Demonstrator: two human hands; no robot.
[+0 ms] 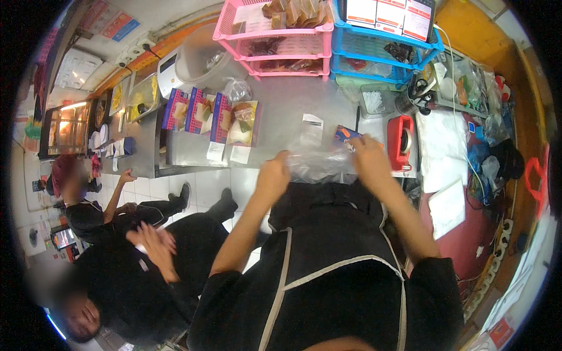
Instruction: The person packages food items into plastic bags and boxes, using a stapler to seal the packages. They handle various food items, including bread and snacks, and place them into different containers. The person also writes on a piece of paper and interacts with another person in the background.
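Over steel counter (pixel 281 111), left hand (pixel 273 174), right hand (pixel 367 153), gripping clear plastic bag (pixel 319 164)

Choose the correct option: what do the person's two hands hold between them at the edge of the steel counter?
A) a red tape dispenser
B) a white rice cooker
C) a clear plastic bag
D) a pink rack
C: the left hand and the right hand each grip one side of a clear plastic bag, stretched between them, while the red tape dispenser stands untouched on the counter to the right.
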